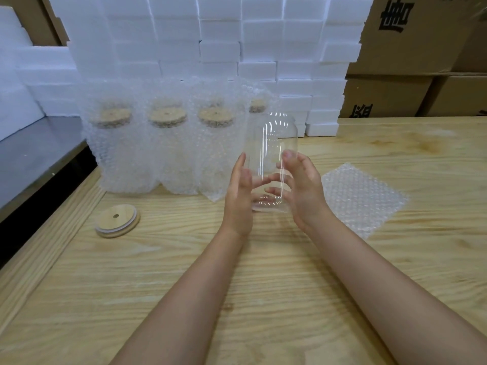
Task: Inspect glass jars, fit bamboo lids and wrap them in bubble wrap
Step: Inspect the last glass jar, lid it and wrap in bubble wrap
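Head view, just the one angle. A clear glass jar [274,154] is held up over the counter [263,272], roughly upright with a slight tilt, bare with no lid on it. It's gripped from both sides at its lower half: the left hand [238,191] is pressed to the left wall with the thumb pointing up along the glass, and the right hand [303,191] is cupped round the right wall, its thumb near the middle of the jar. The fingers [259,181] of both hands are curled round the back and can be seen through the glass, so both hands are closed on the jar, not spread wide.

A lid [117,220], round bamboo with a small hole in the middle, is lying flat on the counter well to the left of the hands, untouched. A flat sheet of bubble wrap [363,196] is spread on the counter just right of the right hand.

Behind the jar, a row of wrapped jars [168,148] with lids fitted is lined up. Further back, white foam blocks [218,35] are stacked like a wall, with boxes [421,48] piled on the right.
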The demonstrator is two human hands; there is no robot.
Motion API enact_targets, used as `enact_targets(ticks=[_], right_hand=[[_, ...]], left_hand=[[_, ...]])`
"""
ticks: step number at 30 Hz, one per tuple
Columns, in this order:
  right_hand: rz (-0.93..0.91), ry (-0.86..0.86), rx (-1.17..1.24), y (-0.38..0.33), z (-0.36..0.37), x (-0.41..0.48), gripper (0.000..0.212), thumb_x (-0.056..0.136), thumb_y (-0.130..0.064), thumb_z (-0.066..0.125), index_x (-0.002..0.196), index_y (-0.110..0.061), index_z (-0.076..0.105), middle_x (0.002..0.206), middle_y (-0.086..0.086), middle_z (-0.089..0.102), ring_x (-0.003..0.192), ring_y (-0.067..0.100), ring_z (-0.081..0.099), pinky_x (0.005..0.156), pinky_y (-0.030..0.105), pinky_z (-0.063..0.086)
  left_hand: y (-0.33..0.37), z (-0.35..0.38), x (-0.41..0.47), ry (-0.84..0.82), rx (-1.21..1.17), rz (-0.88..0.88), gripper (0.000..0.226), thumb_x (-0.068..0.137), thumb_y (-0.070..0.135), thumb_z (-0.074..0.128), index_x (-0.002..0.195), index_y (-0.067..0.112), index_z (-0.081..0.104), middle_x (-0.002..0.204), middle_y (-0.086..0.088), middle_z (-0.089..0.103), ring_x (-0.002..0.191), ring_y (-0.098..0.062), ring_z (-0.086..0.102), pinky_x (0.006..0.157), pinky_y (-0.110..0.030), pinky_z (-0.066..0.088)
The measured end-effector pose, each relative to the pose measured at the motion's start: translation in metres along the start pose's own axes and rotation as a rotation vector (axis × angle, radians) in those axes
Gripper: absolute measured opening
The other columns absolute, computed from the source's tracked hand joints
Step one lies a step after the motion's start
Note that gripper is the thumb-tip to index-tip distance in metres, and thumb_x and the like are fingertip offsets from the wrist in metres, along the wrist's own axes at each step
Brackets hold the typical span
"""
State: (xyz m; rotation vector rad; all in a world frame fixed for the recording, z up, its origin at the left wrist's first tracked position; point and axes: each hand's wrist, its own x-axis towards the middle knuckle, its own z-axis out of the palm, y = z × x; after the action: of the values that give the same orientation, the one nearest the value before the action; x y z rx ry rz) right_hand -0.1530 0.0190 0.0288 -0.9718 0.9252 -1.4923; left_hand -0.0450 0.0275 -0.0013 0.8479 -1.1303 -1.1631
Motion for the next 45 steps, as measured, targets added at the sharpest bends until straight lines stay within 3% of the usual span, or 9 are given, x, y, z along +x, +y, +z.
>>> enact_targets(ticks=[3, 5, 15, 22, 25, 28, 34, 38, 45], right_hand=[[0.031, -0.010, 0.112, -0.002, 0.000, 0.000, 0.052, 0.074, -0.046, 0.063, 0.111, -0.009, 0.059, 0.097, 0.005, 0.058, 0.071, 0.018, 0.063, 0.065, 0.034, 0.058], [0.046, -0.026, 0.118, -0.001, -0.001, 0.001, 0.061, 0.073, -0.049, 0.059, 0.118, -0.007, 0.058, 0.097, 0.005, 0.062, 0.070, 0.016, 0.066, 0.067, 0.032, 0.059], [0.103, -0.156, 0.032, 0.010, -0.004, 0.003, 0.061, 0.075, -0.056, 0.051, 0.125, -0.022, 0.053, 0.085, -0.004, 0.071, 0.081, 0.014, 0.066, 0.072, 0.037, 0.056], [0.010, -0.057, -0.074, 0.004, -0.004, 0.006, 0.028, 0.094, -0.049, 0.048, 0.107, -0.026, 0.059, 0.105, 0.002, 0.059, 0.083, 0.016, 0.057, 0.065, 0.032, 0.055], [-0.027, -0.060, -0.145, -0.006, -0.002, 0.004, 0.049, 0.078, -0.064, 0.059, 0.108, -0.026, 0.056, 0.099, -0.005, 0.055, 0.082, 0.011, 0.055, 0.065, 0.028, 0.053], [-0.037, -0.115, -0.249, -0.012, 0.000, 0.003, 0.076, 0.060, -0.068, 0.065, 0.120, -0.024, 0.050, 0.104, -0.006, 0.052, 0.083, 0.006, 0.057, 0.067, 0.028, 0.051], [-0.017, -0.117, -0.334, -0.013, 0.002, -0.001, 0.084, 0.056, -0.052, 0.072, 0.130, -0.026, 0.041, 0.113, 0.000, 0.053, 0.087, 0.005, 0.067, 0.093, 0.047, 0.052], [0.053, -0.087, -0.162, -0.014, 0.001, -0.001, 0.084, 0.059, -0.049, 0.072, 0.132, -0.017, 0.047, 0.108, 0.001, 0.057, 0.084, 0.014, 0.062, 0.075, 0.036, 0.055], [0.056, -0.131, 0.082, -0.011, -0.006, 0.004, 0.035, 0.078, -0.041, 0.062, 0.103, -0.017, 0.055, 0.091, 0.007, 0.060, 0.070, 0.021, 0.064, 0.079, 0.037, 0.052]], left_hand=[[0.002, -0.003, 0.002, -0.035, -0.074, -0.082, 0.073, 0.083, 0.061, 0.034, 0.148, 0.026, 0.031, 0.131, -0.020, 0.057, 0.116, -0.039, 0.059, 0.091, -0.056, 0.051], [0.005, -0.004, 0.004, -0.072, -0.062, -0.113, 0.077, 0.082, 0.063, 0.031, 0.149, 0.023, 0.031, 0.132, -0.018, 0.058, 0.110, -0.034, 0.063, 0.087, -0.059, 0.051], [0.004, -0.008, 0.008, -0.147, -0.090, -0.132, 0.071, 0.081, 0.055, 0.038, 0.145, 0.023, 0.037, 0.108, 0.002, 0.063, 0.085, -0.013, 0.065, 0.073, -0.040, 0.052], [0.006, -0.010, 0.003, -0.019, -0.069, -0.068, 0.066, 0.082, 0.056, 0.044, 0.142, 0.029, 0.041, 0.117, -0.012, 0.068, 0.075, -0.029, 0.068, 0.059, -0.031, 0.056], [0.006, -0.008, 0.002, 0.024, -0.019, 0.016, 0.071, 0.082, 0.052, 0.051, 0.145, 0.022, 0.039, 0.118, -0.014, 0.066, 0.095, -0.030, 0.067, 0.055, -0.035, 0.056], [0.005, -0.006, 0.000, 0.052, 0.048, 0.069, 0.097, 0.064, 0.067, 0.069, 0.145, 0.022, 0.039, 0.099, -0.011, 0.073, 0.085, -0.023, 0.070, 0.061, -0.042, 0.056], [0.000, -0.005, -0.003, 0.057, 0.114, 0.145, 0.089, 0.060, 0.067, 0.072, 0.136, 0.037, 0.037, 0.086, 0.003, 0.073, 0.061, -0.007, 0.068, 0.051, -0.017, 0.050], [0.004, -0.003, -0.002, 0.051, 0.068, 0.073, 0.083, 0.065, 0.077, 0.057, 0.137, 0.039, 0.039, 0.101, -0.009, 0.073, 0.076, -0.036, 0.068, 0.067, -0.055, 0.056], [0.003, -0.006, 0.004, -0.009, -0.044, -0.077, 0.075, 0.080, 0.063, 0.041, 0.144, 0.023, 0.034, 0.118, -0.009, 0.068, 0.086, -0.021, 0.073, 0.072, -0.049, 0.059]])
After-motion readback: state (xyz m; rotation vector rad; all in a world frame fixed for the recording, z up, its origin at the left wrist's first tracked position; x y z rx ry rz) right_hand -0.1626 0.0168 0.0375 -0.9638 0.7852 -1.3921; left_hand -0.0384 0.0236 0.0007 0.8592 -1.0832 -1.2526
